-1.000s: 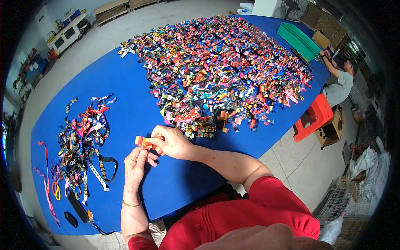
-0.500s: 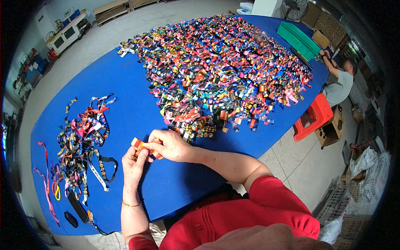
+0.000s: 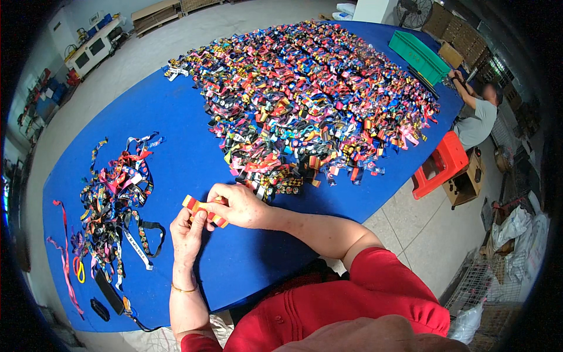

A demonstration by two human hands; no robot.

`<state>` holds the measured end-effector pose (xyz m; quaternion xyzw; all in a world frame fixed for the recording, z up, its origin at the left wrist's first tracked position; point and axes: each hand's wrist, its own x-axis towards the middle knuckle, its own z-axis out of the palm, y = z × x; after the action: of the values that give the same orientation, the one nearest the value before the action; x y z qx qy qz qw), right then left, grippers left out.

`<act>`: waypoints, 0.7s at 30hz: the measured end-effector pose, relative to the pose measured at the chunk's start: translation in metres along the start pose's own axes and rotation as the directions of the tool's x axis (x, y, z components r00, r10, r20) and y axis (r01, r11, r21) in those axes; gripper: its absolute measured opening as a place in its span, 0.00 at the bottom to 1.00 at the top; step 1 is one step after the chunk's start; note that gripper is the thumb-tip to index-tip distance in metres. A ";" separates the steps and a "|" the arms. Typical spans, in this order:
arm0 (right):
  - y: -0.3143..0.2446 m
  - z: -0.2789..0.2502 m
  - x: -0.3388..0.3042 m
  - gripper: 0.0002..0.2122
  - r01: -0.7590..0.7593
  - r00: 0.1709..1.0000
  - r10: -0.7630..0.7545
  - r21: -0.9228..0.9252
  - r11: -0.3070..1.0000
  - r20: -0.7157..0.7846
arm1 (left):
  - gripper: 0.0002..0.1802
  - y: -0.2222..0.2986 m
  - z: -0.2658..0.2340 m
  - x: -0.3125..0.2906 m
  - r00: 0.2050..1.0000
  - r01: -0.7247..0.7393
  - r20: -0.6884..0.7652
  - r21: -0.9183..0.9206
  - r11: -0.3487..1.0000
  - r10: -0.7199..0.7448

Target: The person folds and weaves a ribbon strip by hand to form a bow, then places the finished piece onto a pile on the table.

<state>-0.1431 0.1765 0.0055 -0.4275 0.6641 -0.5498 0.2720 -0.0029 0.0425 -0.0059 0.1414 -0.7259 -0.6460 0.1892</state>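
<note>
A flat, square-ended, red-and-yellow striped fabric strap (image 3: 191, 203) juts toward ten o'clock. Your curled left hand (image 3: 187, 233) and right hand (image 3: 245, 206) pinch it between them.

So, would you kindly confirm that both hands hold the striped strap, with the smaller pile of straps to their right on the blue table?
Not quite: the head view shows the smaller pile of straps to their left. The left hand and right hand do hold the striped strap, and the table is blue.
</note>
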 end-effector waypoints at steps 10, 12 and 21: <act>0.001 -0.003 0.001 0.06 0.115 0.988 -0.120 -0.057 0.992 -0.093 | 0.09 0.002 -0.001 0.005 0.998 0.029 -0.055 0.081 0.996 -0.025; 0.003 0.001 0.002 0.06 0.027 1.000 -0.027 0.066 0.997 0.007 | 0.09 0.000 -0.002 0.002 0.998 0.036 -0.059 0.053 0.998 -0.033; -0.006 0.004 -0.002 0.06 -0.003 1.000 0.007 0.130 0.992 -0.028 | 0.07 0.003 -0.003 -0.001 0.995 0.068 -0.076 0.013 0.998 -0.067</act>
<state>-0.1377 0.1762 0.0097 -0.3994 0.6318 -0.5970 0.2912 -0.0012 0.0408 -0.0030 0.1914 -0.7180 -0.6407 0.1934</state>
